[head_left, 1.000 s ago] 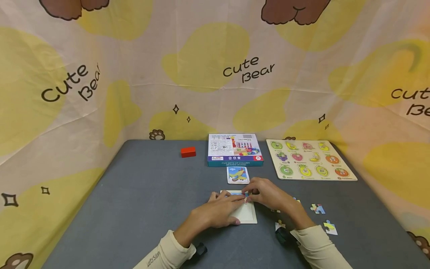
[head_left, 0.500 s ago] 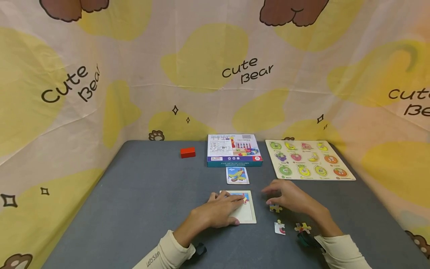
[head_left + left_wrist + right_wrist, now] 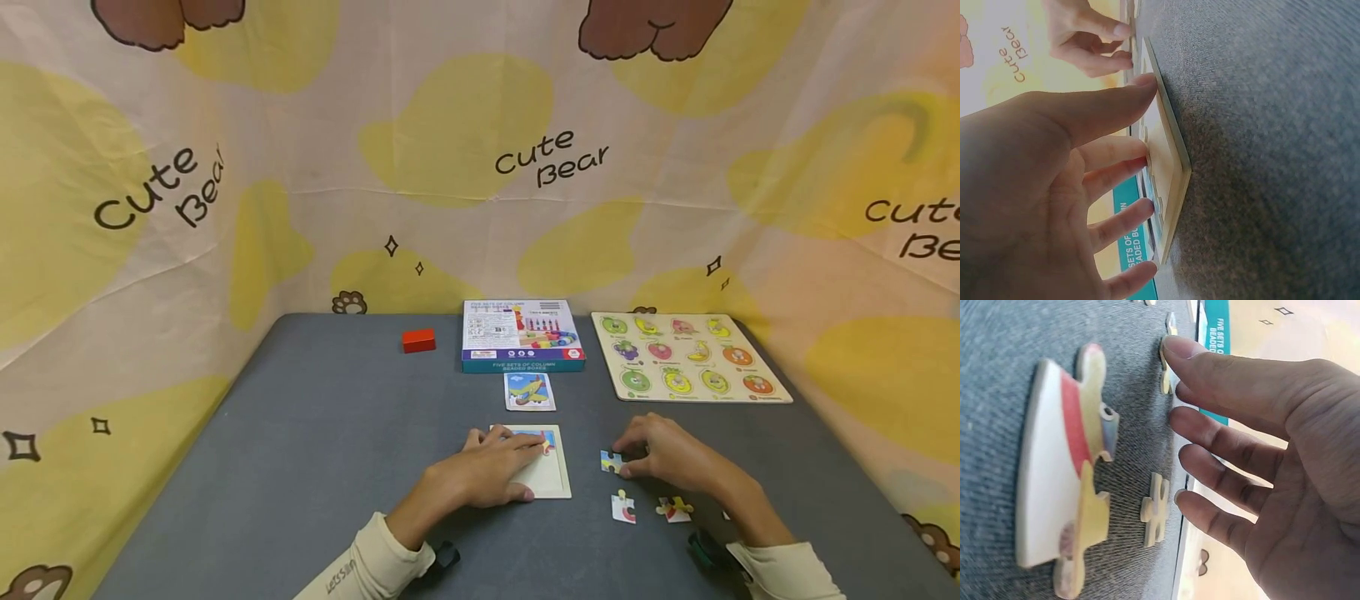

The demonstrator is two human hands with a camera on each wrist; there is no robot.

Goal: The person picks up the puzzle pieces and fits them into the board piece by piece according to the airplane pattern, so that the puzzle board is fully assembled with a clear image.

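My left hand (image 3: pixel 491 471) rests on a small white puzzle tray (image 3: pixel 557 479), with extended fingers over its far part and the thumb at its near edge. Some blue and pink picture pieces show in the tray beyond the fingers; the hand hides the rest. To the right of the tray, my right hand (image 3: pixel 667 450) pinches a blue-and-yellow jigsaw piece (image 3: pixel 610 460) between thumb and index finger. The right wrist view shows that piece (image 3: pixel 1165 378) at the thumb tip, the other fingers loosely bent. Nearer me lie a white-and-red piece (image 3: pixel 623 508) and a yellow-and-red piece (image 3: pixel 677 510).
A picture card (image 3: pixel 529 392) with a yellow plane lies behind the tray, in front of a toy box (image 3: pixel 522 333). A fruit board (image 3: pixel 720 343) lies at the back right, and a red block (image 3: pixel 418 340) at the back left. Cloth walls rise behind the table.
My right hand has left the tray, moved right and down, and taken hold of the jigsaw piece there. The left hand has stayed on the tray.
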